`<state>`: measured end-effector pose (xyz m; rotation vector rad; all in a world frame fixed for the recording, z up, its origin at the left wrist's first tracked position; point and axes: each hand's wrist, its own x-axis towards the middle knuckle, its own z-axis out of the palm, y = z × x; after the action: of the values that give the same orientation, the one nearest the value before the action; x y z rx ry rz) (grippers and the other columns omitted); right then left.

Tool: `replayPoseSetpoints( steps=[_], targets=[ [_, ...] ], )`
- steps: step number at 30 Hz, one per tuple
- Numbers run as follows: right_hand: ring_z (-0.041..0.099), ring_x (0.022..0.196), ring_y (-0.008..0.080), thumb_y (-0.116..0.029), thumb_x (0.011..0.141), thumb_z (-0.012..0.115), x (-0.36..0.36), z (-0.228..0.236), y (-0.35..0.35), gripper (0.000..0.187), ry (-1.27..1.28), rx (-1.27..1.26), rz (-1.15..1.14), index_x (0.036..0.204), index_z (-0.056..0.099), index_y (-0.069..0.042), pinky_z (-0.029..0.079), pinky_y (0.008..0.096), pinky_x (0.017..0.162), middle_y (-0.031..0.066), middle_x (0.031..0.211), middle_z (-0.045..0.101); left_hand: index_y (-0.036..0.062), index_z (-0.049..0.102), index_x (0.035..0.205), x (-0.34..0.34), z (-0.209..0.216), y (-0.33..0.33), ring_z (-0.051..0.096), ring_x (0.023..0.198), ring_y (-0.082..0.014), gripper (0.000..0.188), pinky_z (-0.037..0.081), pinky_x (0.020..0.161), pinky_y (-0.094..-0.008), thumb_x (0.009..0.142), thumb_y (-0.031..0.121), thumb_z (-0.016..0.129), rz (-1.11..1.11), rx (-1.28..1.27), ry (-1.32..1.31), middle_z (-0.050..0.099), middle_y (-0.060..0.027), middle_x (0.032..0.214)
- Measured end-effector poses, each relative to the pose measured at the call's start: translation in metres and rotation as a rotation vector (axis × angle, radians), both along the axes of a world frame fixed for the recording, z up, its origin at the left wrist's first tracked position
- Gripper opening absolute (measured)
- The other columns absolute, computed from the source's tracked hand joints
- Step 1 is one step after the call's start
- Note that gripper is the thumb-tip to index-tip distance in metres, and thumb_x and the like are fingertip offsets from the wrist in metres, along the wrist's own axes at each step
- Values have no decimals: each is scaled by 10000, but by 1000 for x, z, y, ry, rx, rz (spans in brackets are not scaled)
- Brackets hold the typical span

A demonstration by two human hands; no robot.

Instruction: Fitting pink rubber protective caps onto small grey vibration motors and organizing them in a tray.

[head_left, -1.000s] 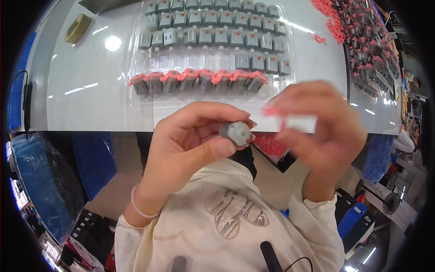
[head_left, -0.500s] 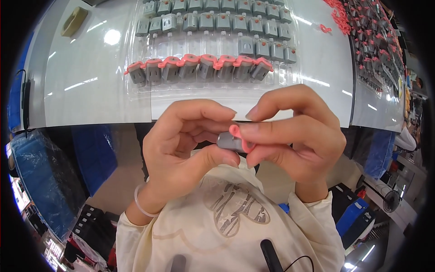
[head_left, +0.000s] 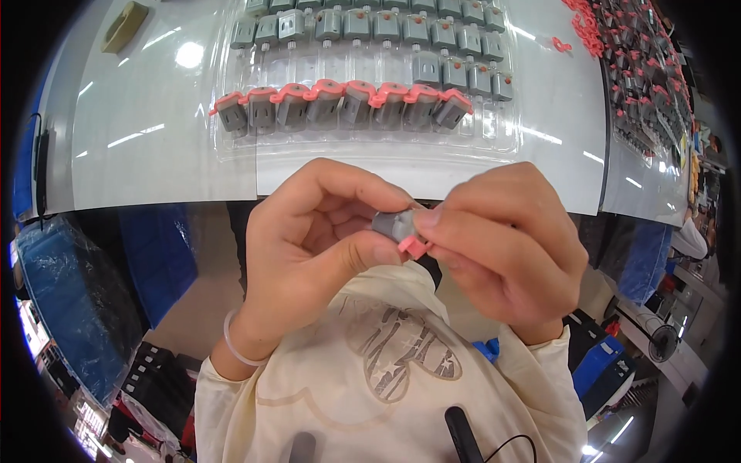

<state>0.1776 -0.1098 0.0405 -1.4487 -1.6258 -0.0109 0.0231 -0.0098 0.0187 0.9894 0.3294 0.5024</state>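
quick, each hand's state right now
Left hand: closed, holding the gray motor.
Right hand: closed, pinching the pink clip at the motor's end, grip partly hidden.

The small work is partly hidden from me.
The left hand (head_left: 297,239) hides one end of the grey motor (head_left: 392,224); the right hand (head_left: 509,243) covers part of its pink clip (head_left: 415,247). At twelve o'clock the top edge cuts off the plastic tray (head_left: 494,122); at two, I can't tell the heaped parts (head_left: 644,85) apart.

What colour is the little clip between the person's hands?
The clip is coral pink, seen best in the head view.
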Motion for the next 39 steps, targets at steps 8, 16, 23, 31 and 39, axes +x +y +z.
replayPoseSetpoints(
  steps=[8,16,23,31,39],
  targets=[
    [515,559,166,-54,623,720,7,8,-2,200,-2,-82,45,806,645,-22,364,246,479,78,698,587,-57,521,976,3,2,1,632,794,-178,357,558,659,-277,744,101,742,-63,-282,142,619,-146,929],
    [494,459,173,-59,520,701,5,7,8,273,-397,63,183,765,627,37,398,249,427,123,729,595,-84,524,1041,-1,-1,3,641,807,-176,258,540,739,-284,818,-17,636,-121,-340,161,632,-156,919],
    [579,574,201,-59,564,699,2,3,3,259,-147,-5,122,802,642,29,446,243,466,137,787,599,-57,521,987,3,11,9,631,827,-149,388,508,716,-229,731,106,763,-146,-422,215,630,-127,931],
    [570,615,174,-47,585,682,9,6,-4,183,-54,0,34,760,636,-19,423,249,499,149,812,609,-52,521,994,6,9,5,631,834,-158,386,519,727,-243,727,88,761,-99,-383,222,626,-133,945],
    [618,680,224,-46,573,694,0,12,7,237,-116,-131,114,800,645,1,502,252,555,179,830,629,-48,520,987,2,4,2,621,861,-152,320,529,745,-250,743,8,720,-42,-316,180,615,-125,947]
  ],
)
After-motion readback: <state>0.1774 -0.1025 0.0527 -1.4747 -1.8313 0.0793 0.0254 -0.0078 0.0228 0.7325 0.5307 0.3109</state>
